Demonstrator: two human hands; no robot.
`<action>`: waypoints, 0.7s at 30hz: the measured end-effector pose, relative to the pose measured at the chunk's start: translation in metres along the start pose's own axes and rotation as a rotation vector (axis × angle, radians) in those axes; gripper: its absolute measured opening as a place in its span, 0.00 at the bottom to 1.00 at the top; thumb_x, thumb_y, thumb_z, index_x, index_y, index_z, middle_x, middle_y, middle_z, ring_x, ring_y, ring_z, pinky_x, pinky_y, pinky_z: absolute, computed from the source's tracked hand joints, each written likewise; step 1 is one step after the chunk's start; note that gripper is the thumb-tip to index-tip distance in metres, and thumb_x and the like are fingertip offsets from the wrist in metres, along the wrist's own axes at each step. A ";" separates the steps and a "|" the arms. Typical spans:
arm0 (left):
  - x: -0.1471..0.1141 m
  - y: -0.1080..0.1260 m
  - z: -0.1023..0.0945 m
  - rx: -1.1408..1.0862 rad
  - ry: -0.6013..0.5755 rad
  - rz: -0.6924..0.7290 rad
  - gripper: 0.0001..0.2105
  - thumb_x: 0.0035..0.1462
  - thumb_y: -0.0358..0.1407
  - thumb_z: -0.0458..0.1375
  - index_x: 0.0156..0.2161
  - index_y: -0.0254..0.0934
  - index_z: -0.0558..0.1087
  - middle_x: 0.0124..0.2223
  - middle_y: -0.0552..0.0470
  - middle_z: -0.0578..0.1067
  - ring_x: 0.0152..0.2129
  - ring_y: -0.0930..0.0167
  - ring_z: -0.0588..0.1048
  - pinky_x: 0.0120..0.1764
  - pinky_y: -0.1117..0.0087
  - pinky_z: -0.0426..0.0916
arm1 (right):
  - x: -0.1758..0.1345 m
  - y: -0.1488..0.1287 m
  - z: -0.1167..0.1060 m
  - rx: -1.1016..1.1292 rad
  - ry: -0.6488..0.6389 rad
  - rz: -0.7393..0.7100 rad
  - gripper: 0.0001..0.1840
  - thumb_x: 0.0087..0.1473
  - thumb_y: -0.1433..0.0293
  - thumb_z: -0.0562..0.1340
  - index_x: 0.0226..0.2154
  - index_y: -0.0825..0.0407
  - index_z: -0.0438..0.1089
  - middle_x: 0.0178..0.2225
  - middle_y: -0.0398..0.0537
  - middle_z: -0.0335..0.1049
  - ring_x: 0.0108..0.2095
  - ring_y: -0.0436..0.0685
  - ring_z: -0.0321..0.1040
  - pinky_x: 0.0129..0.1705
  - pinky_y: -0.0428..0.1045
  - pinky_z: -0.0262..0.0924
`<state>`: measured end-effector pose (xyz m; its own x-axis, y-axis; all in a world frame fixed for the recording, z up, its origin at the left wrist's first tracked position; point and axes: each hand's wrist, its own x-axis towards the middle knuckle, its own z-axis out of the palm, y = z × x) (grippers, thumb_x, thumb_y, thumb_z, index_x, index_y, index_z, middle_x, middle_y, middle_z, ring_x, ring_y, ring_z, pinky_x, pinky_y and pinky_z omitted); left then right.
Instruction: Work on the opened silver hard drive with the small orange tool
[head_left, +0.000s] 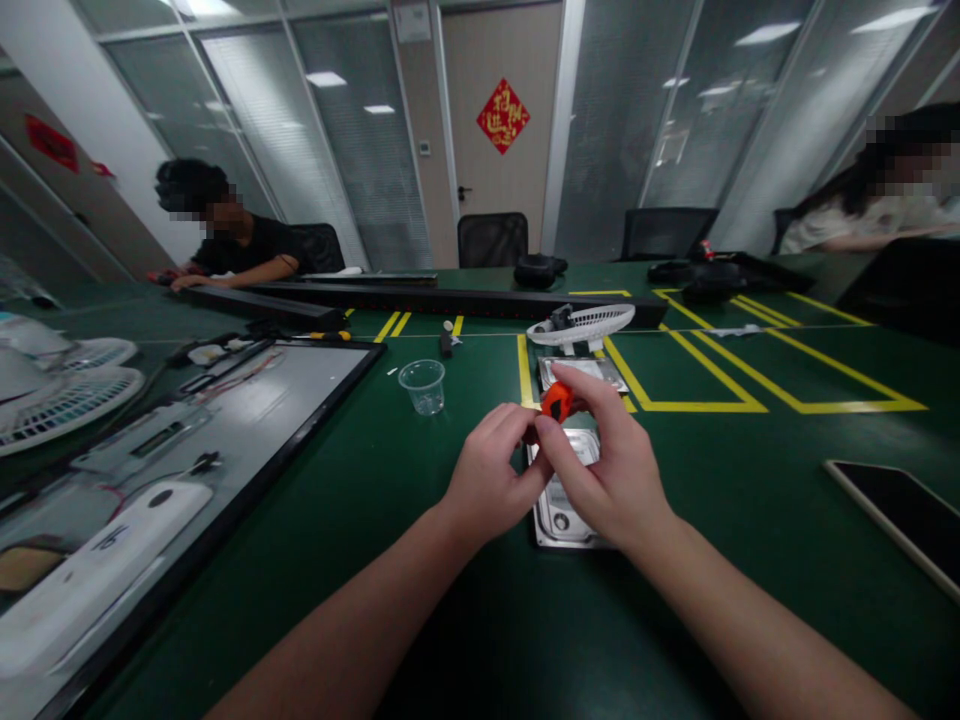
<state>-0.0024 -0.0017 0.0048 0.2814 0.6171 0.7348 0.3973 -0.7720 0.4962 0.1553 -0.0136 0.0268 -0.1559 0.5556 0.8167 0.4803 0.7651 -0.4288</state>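
Note:
My right hand (611,465) pinches a small orange-and-black handle (556,402), like a screwdriver's, between thumb and fingers. Close against it, my left hand (499,460) has its fingertips pressed together. Whatever lies between those left fingers is hidden. Both hands are raised over a silver hard drive (561,522) that lies flat on the green table, partly covered by them. Just beyond is a second hard drive (611,375), its near side blocked by my right fingers.
A clear plastic cup (424,388) stands left of my hands. On the left lies a black-framed panel (315,375) with a white device (112,570). A white fan grille (600,322) sits behind the drives. A phone (900,515) rests right. Two people sit across the table.

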 end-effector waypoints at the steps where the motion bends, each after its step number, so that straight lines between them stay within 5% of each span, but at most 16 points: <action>1: 0.000 0.000 0.000 0.005 -0.005 0.004 0.03 0.64 0.29 0.57 0.37 0.37 0.68 0.35 0.52 0.71 0.32 0.69 0.69 0.36 0.68 0.64 | 0.000 0.000 0.000 0.011 -0.016 0.003 0.28 0.65 0.71 0.61 0.65 0.46 0.61 0.56 0.53 0.72 0.53 0.62 0.73 0.56 0.59 0.71; 5: -0.001 0.001 0.001 0.004 0.015 -0.004 0.03 0.65 0.31 0.57 0.38 0.38 0.68 0.35 0.52 0.71 0.33 0.69 0.69 0.36 0.68 0.64 | 0.000 -0.001 -0.001 0.045 -0.047 0.024 0.27 0.67 0.71 0.58 0.67 0.45 0.60 0.60 0.53 0.71 0.57 0.61 0.72 0.60 0.60 0.68; 13: -0.002 -0.002 0.002 -0.011 0.015 -0.007 0.03 0.63 0.30 0.59 0.41 0.38 0.69 0.36 0.52 0.72 0.34 0.69 0.71 0.38 0.68 0.66 | -0.001 0.000 0.000 -0.019 0.022 0.009 0.24 0.65 0.70 0.62 0.62 0.47 0.65 0.52 0.53 0.75 0.49 0.60 0.74 0.52 0.57 0.72; 18: -0.002 -0.002 0.002 -0.004 -0.006 -0.014 0.03 0.67 0.31 0.56 0.38 0.38 0.67 0.36 0.52 0.72 0.33 0.69 0.70 0.38 0.67 0.65 | -0.001 -0.001 -0.001 0.041 -0.030 0.007 0.27 0.67 0.71 0.59 0.67 0.45 0.60 0.60 0.52 0.71 0.58 0.60 0.71 0.60 0.57 0.68; 21: -0.002 -0.001 0.002 -0.011 0.009 -0.019 0.01 0.66 0.30 0.57 0.41 0.38 0.69 0.37 0.52 0.73 0.33 0.70 0.70 0.38 0.68 0.66 | 0.000 -0.001 0.000 0.022 -0.017 0.012 0.25 0.67 0.72 0.59 0.65 0.46 0.63 0.57 0.51 0.73 0.55 0.59 0.73 0.58 0.57 0.69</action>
<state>-0.0015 -0.0021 0.0023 0.2662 0.6300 0.7295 0.3925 -0.7621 0.5149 0.1551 -0.0144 0.0271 -0.1650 0.5697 0.8051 0.4630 0.7655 -0.4468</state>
